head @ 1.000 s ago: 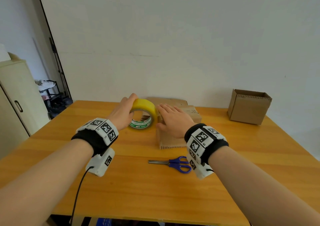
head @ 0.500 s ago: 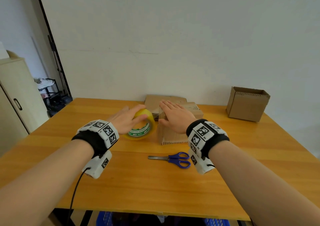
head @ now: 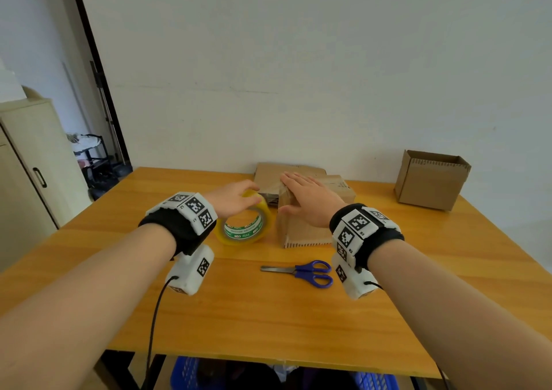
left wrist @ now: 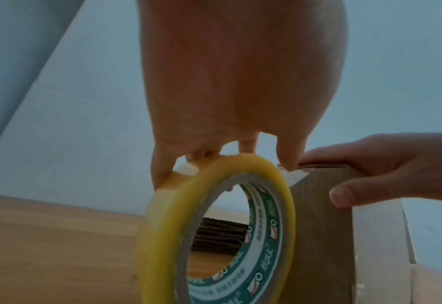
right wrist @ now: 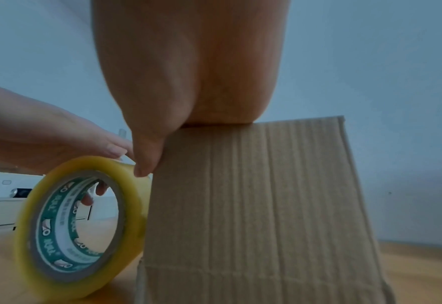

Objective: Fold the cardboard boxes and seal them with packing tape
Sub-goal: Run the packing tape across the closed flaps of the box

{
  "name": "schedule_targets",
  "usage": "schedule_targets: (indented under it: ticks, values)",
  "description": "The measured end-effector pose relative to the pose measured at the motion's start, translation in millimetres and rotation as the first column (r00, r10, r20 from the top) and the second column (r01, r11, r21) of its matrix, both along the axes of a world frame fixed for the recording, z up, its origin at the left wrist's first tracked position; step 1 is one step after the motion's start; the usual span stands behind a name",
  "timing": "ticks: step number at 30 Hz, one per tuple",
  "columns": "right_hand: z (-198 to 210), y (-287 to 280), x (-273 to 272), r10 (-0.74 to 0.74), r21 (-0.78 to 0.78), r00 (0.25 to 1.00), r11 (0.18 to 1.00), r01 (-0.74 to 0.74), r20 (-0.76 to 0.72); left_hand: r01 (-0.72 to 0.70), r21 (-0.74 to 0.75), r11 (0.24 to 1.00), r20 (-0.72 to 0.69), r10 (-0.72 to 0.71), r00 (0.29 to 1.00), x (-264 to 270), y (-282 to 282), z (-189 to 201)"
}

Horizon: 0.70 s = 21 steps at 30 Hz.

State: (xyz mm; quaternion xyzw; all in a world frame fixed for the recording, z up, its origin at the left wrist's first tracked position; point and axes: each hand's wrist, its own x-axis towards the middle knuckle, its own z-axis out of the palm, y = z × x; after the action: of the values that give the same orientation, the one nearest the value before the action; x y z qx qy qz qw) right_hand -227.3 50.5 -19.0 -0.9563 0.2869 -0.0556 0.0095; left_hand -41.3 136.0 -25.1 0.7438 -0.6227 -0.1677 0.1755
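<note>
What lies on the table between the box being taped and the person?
A pair of blue-handled scissors, closed, blades pointing left, apart from the box; the rest of the table there is bare. The head view shows it.

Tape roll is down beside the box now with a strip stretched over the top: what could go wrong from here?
1. The left hand holds the tape roll only at its top rim; it could tip or roll, skewing the strip.
2. The right hand lies flat on the box; easing off might let the flaps lift.
3. The scissors lie apart, and both hands are busy.
</note>
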Motion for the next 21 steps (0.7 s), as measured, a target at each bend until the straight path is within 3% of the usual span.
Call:
schedule_targets:
  ticks: [5,9,11,14,17,21]
  values:
    - [9.7,10.6,-15.6,0.008,0.016,0.992,1.000,-0.010,0.129,0.034,-0.008,0.999,0.013,-0.034,0.999,-0.4,1.0,-0.5]
    - [20.8,16.1,-39.4,-0.046,0.074,0.928,0.997,0.019,0.370,0.037,-0.026,0.999,0.021,-0.037,0.999,-0.8,4.7,-1.6]
    - [23.2,18.4,-50.0,-0.040,0.074,0.920,0.997,0.012,0.391,0.037,-0.026,0.999,0.018,-0.037,0.999,-3.0,6.0,-1.6]
    - [18.3,21.4,-60.1,-0.037,0.168,0.964,0.986,-0.008,0.262,0.033,-0.030,0.999,0.035,-0.032,0.999,-6.6,8.0,-0.4]
    - [4.7,25.7,-64.4,-0.048,0.284,0.998,0.958,0.034,0.042,0.022,-0.026,0.999,0.038,-0.021,0.999,-11.5,9.4,-0.6]
    - [-14.2,32.0,-61.7,-0.036,0.290,0.973,0.951,0.103,-0.229,0.024,-0.008,1.000,0.064,-0.024,0.998,-20.0,12.6,0.3]
